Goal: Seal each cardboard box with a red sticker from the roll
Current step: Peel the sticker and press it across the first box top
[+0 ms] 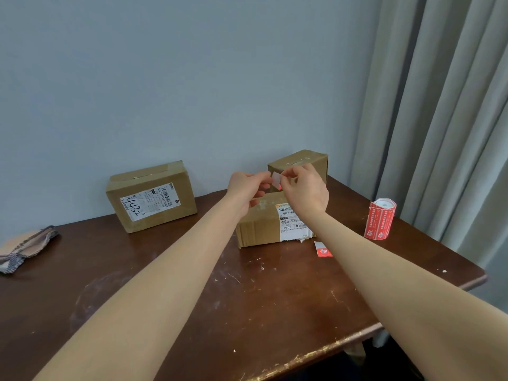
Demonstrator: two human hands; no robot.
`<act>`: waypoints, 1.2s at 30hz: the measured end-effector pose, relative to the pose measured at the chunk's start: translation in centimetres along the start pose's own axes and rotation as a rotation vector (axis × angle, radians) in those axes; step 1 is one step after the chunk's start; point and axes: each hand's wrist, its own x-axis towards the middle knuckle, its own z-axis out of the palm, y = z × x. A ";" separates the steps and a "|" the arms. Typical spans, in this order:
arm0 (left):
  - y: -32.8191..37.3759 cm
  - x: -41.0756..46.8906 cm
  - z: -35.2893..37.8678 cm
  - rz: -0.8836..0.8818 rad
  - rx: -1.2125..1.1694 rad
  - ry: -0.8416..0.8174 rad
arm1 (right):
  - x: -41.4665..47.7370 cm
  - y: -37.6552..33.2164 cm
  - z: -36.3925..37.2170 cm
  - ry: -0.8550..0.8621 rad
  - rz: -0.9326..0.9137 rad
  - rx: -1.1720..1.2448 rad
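Observation:
Both hands are raised over the middle cardboard box (261,226), which carries a white shipping label. My left hand (246,185) and my right hand (305,185) pinch a small sticker (276,180) between them; its pale back faces me with a bit of red at the lower edge. The roll of red stickers (380,219) stands upright on the table to the right. A second box (150,196) with a label lies at the left, and a third box (302,162) sits behind my hands against the wall.
The brown wooden table (192,284) is scuffed, its right edge near a grey curtain (439,119). A red and white sticker scrap (321,249) lies by the middle box. A round mat with a cord (24,247) lies at the table's left edge.

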 end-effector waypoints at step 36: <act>-1.3 2.0 -3.2 -0.014 0.037 0.096 | 0.5 0.4 -0.3 -0.190 0.330 0.369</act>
